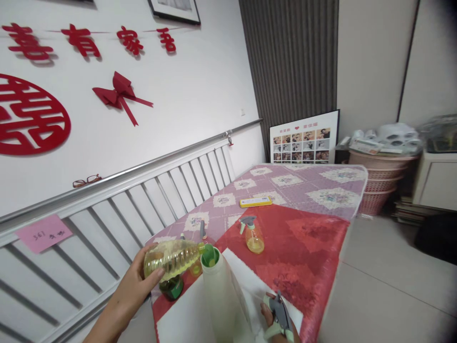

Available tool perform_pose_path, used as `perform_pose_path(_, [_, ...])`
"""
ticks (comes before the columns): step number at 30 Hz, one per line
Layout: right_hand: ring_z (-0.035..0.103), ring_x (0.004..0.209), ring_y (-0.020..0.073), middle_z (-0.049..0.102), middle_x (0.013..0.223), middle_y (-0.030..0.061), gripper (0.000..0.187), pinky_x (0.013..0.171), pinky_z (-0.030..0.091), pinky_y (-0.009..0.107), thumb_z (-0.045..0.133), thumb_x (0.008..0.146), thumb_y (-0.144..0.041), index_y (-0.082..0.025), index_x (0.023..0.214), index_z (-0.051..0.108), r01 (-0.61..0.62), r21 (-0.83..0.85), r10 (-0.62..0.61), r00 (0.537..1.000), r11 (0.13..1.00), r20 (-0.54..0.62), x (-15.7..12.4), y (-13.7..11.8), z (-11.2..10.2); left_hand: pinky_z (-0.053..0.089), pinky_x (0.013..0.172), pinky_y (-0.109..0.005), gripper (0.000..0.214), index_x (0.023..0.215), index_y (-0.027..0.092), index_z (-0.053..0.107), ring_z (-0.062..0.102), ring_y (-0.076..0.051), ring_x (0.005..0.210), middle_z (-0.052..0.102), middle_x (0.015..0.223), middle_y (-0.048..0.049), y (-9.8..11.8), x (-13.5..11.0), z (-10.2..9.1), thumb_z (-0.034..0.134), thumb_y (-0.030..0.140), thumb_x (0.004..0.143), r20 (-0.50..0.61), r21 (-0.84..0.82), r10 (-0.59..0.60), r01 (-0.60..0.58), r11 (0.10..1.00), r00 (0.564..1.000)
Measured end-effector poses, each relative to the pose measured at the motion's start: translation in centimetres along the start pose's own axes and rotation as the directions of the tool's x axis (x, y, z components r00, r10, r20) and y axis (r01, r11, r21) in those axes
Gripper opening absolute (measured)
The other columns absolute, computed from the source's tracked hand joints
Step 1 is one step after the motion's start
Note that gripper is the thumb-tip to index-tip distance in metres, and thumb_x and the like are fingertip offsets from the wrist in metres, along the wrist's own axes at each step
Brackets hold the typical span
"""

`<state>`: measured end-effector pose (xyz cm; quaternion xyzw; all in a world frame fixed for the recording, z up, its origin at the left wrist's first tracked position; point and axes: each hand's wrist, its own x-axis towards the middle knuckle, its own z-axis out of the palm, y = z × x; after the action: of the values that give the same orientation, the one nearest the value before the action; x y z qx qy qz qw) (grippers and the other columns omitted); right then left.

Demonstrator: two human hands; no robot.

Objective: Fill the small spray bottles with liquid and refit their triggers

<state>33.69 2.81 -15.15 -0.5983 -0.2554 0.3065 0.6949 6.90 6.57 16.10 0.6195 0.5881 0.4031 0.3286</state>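
My left hand (139, 278) is wrapped round a clear ribbed plastic bottle (171, 257) of yellow liquid, tipped on its side. Its mouth meets the green-lined opening of a tall pale green container (221, 300). In my right hand (267, 314), at the lower right, is a grey and pale green trigger sprayer head (280, 312). A small spray bottle (254, 240) holding some yellow liquid stands beyond the container. A dark green bottle (172, 288) stands below the tilted bottle. Another grey-topped spray bottle (203, 230) is partly hidden behind it.
White paper (182, 314) and a red cloth (307, 238) lie on the patterned tablecloth (285, 178). A yellow flat case (255, 202) rests farther back. White railing (171, 186) borders the left side. Stacked pink baskets (378, 178) stand off to the right.
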Motion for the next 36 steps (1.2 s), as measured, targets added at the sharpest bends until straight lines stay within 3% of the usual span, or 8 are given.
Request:
perform_pose_path(6, [0.065, 0.105, 0.0357, 0.073, 0.106, 0.0064, 0.056, 0.102, 0.045, 0.045, 0.063, 0.070, -0.064, -0.022, 0.107, 0.066, -0.022, 0.003, 0.022, 0.999, 1.000, -0.036, -0.2, -0.3, 0.2, 0.053, 0.095, -0.037, 0.073, 0.128, 0.022, 0.048, 0.062, -0.029, 0.114, 0.064, 0.125, -0.0110, 0.2, 0.0, 0.1, 0.070, 0.056, 0.067, -0.030, -0.013, 0.024, -0.025, 1.000, 0.999])
perform_pose_path(11, [0.063, 0.109, 0.0371, 0.072, 0.110, 0.0075, 0.058, 0.105, 0.043, 0.048, 0.062, 0.070, -0.066, -0.022, 0.109, 0.064, -0.026, 0.014, 0.027, 0.999, 1.000, -0.030, -0.2, 0.0, 0.3, 0.052, 0.095, -0.038, 0.072, 0.128, 0.023, 0.047, 0.063, -0.029, 0.112, 0.065, 0.124, -0.0104, 0.3, 0.0, 0.0, 0.069, 0.055, 0.068, -0.012, 0.012, 0.016, -0.015, 1.000, 1.000])
perform_pose_path(20, [0.062, 0.112, 0.0370, 0.073, 0.111, 0.0083, 0.058, 0.104, 0.043, 0.045, 0.068, 0.067, -0.061, -0.021, 0.109, 0.066, -0.055, -0.001, 0.055, 0.997, 0.998, 0.058, 0.8, 1.0, -0.7, 0.051, 0.094, -0.040, 0.069, 0.127, 0.023, 0.047, 0.063, -0.029, 0.110, 0.066, 0.120, -0.0103, 0.7, 0.0, 0.1, 0.067, 0.054, 0.068, -0.030, 0.042, 0.025, -0.024, 0.999, 0.999])
perform_pose_path(27, [0.061, 0.114, 0.0367, 0.072, 0.113, 0.0084, 0.056, 0.105, 0.043, 0.047, 0.067, 0.069, -0.059, -0.020, 0.110, 0.066, -0.047, 0.014, 0.046, 0.998, 0.999, 0.036, 0.1, -0.3, -0.4, 0.050, 0.096, -0.039, 0.069, 0.128, 0.024, 0.047, 0.063, -0.029, 0.112, 0.065, 0.122, -0.0097, 0.9, -0.1, 0.1, 0.066, 0.054, 0.069, -0.028, 0.057, 0.035, -0.033, 0.998, 0.999])
perform_pose_path(32, [0.065, 0.107, 0.0363, 0.075, 0.108, 0.0076, 0.056, 0.099, 0.049, 0.044, 0.073, 0.063, -0.058, -0.021, 0.106, 0.069, -0.050, 0.023, 0.049, 0.998, 0.998, 0.036, 0.6, 0.4, -0.7, 0.051, 0.095, -0.039, 0.068, 0.128, 0.023, 0.049, 0.064, -0.029, 0.110, 0.067, 0.120, -0.0097, 0.9, 0.0, -0.1, 0.066, 0.054, 0.069, -0.043, 0.111, 0.059, -0.054, 0.992, 0.997])
perform_pose_path(36, [0.066, 0.107, 0.0358, 0.074, 0.109, 0.0076, 0.056, 0.100, 0.048, 0.045, 0.070, 0.066, -0.058, -0.021, 0.108, 0.068, -0.057, 0.000, 0.057, 0.996, 0.998, 0.071, 0.8, 0.8, -0.9, 0.052, 0.094, -0.038, 0.069, 0.128, 0.024, 0.048, 0.064, -0.028, 0.111, 0.068, 0.121, -0.0087, 1.0, -0.1, -0.1, 0.067, 0.054, 0.069, -0.047, 0.087, 0.051, -0.047, 0.995, 0.998])
